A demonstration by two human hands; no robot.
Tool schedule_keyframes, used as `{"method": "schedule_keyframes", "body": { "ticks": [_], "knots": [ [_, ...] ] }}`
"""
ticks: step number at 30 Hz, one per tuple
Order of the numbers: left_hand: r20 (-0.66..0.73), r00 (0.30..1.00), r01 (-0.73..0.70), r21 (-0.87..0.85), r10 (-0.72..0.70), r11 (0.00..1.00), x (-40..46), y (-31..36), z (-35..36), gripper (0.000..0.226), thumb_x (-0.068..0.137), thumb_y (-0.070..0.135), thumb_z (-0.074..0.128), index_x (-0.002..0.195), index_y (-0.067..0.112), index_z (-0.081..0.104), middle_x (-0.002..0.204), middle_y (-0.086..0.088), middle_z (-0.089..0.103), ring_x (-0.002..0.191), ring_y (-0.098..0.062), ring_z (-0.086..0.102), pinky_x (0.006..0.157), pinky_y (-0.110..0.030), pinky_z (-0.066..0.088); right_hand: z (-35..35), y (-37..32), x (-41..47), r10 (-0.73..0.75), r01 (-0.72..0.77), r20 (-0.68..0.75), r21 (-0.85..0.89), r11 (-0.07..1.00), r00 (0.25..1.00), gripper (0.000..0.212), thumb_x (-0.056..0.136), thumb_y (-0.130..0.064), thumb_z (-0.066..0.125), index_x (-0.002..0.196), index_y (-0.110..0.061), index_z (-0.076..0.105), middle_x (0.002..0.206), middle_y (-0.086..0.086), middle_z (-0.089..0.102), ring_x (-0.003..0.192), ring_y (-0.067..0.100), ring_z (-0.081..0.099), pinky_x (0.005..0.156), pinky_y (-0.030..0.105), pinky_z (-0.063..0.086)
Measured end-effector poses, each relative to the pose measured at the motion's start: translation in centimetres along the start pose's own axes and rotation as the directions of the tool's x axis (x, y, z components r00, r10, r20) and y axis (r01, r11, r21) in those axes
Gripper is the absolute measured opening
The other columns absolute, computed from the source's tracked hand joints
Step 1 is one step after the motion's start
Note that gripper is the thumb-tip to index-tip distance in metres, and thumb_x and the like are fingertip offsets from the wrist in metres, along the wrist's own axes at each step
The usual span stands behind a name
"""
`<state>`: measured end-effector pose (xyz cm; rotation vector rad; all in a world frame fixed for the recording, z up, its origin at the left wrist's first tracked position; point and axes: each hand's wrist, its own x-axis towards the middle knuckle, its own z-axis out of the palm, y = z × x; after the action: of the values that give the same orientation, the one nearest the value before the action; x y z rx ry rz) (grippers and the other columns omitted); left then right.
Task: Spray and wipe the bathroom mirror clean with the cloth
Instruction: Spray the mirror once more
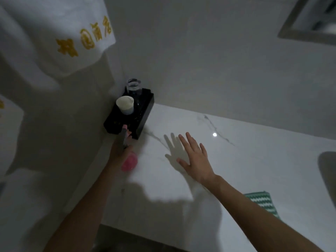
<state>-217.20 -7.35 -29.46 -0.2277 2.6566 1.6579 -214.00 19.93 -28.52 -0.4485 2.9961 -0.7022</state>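
Pink spray bottle (128, 161) gripped by left hand (119, 151), blurred — right hand (195, 158) fingers spread, green zigzag cloth (263, 202) on counter (254, 160).

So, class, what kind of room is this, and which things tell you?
Probably a bathroom: a marble-look vanity counter, white towels hanging at left, and a black tray holding rinse cups.

Glossy veined marble counter (236, 160) under my hands, knitted green-and-white cloth (263, 202), glossy black plastic tray (143, 115), clear glass tumbler (134, 86), white terry towel (54, 33) with yellow embroidery
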Motion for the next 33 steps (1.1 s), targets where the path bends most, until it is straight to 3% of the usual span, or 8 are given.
{"method": "schedule_keyframes", "body": {
  "ticks": [2,6,9,13,15,18,23,33],
  "knots": [
    [0.002,1.000,-0.031,0.006,0.031,0.999,-0.7,0.7,1.3,0.077,0.073,0.022,0.048,0.144,0.025,0.020,0.140,-0.004,0.042,0.124,-0.020,0.049,0.093,-0.038,0.044,-1.3,0.6,-0.6,0.004,-0.003,-0.041,0.010,1.000,0.999,0.074,0.098,-0.039,0.048,0.144,-0.040,-0.010,0.161,-0.004,-0.005,0.148,0.014,0.001,0.115,0.034,-0.003],
    [-0.013,1.000,0.014,-0.093,-0.016,0.996,-1.5,4.3,5.1,0.059,0.087,0.001,0.055,0.142,-0.001,0.034,0.124,-0.008,0.057,0.080,0.023,0.055,0.069,-0.002,0.042,-4.5,2.5,-2.1,0.030,-0.023,-0.149,0.043,0.999,0.988,0.072,0.097,-0.034,0.051,0.151,-0.032,0.003,0.161,-0.002,0.002,0.147,0.017,0.007,0.115,0.035,0.000],
    [0.049,0.998,0.039,-0.270,-0.026,0.962,-1.4,8.5,8.6,0.055,0.088,-0.016,0.049,0.140,0.001,0.038,0.116,-0.022,0.060,0.071,0.008,0.065,0.061,-0.008,0.047,-7.4,4.8,-3.8,0.056,-0.045,-0.196,0.058,0.997,0.979,0.072,0.097,-0.033,0.051,0.151,-0.031,0.003,0.161,-0.002,0.001,0.147,0.015,0.006,0.117,0.038,0.001],
    [0.149,0.988,0.087,-0.343,-0.037,0.935,-1.2,15.2,12.8,0.067,0.072,0.005,0.066,0.133,-0.010,0.042,0.106,-0.014,0.067,0.088,-0.016,0.070,0.072,-0.025,0.056,-12.1,8.5,-6.5,0.071,-0.049,-0.260,0.091,0.995,0.963,0.071,0.098,-0.034,0.049,0.151,-0.032,0.002,0.161,-0.002,0.001,0.147,0.013,0.005,0.117,0.037,0.000],
    [0.207,0.978,0.098,-0.326,-0.030,0.940,-2.2,19.4,15.4,0.044,0.078,0.006,0.061,0.121,-0.001,0.059,0.098,-0.010,0.071,0.094,-0.023,0.067,0.077,-0.028,0.054,-14.8,10.5,-8.1,0.069,-0.040,-0.304,0.102,0.994,0.950,0.070,0.098,-0.034,0.048,0.150,-0.033,0.002,0.161,-0.003,0.002,0.147,0.012,0.005,0.117,0.036,0.000],
    [0.150,0.987,0.002,-0.366,0.058,0.931,-4.7,27.0,19.2,0.021,0.075,0.004,0.055,0.088,0.003,0.072,0.082,-0.004,0.074,0.078,-0.013,0.067,0.073,-0.026,0.049,-19.2,13.5,-10.2,0.054,-0.019,-0.366,0.100,0.995,0.929,0.069,0.098,-0.035,0.048,0.151,-0.032,0.002,0.161,-0.003,0.001,0.147,0.012,0.004,0.117,0.036,0.000],
    [0.069,0.980,-0.134,-0.475,0.189,0.870,-7.9,36.8,24.5,0.063,0.056,0.003,0.058,0.119,0.003,0.059,0.099,-0.004,0.071,0.082,-0.013,0.068,0.070,-0.022,0.053,-27.3,16.6,-12.2,0.030,0.001,-0.457,0.066,0.998,0.889,0.072,0.097,-0.035,0.051,0.152,-0.028,0.005,0.161,-0.001,0.002,0.147,0.017,0.009,0.117,0.039,0.004],
    [-0.071,0.890,-0.445,-0.348,0.450,0.825,-12.9,48.2,27.5,0.029,0.064,0.002,0.057,0.086,0.019,0.063,0.088,0.005,0.064,0.080,-0.010,0.057,0.064,-0.021,0.046,-38.0,17.9,-13.4,-0.034,0.051,-0.603,0.012,0.999,0.797,0.074,0.096,-0.036,0.052,0.153,-0.025,0.006,0.161,-0.005,0.001,0.147,0.012,0.007,0.117,0.037,0.002]
  ]
}}
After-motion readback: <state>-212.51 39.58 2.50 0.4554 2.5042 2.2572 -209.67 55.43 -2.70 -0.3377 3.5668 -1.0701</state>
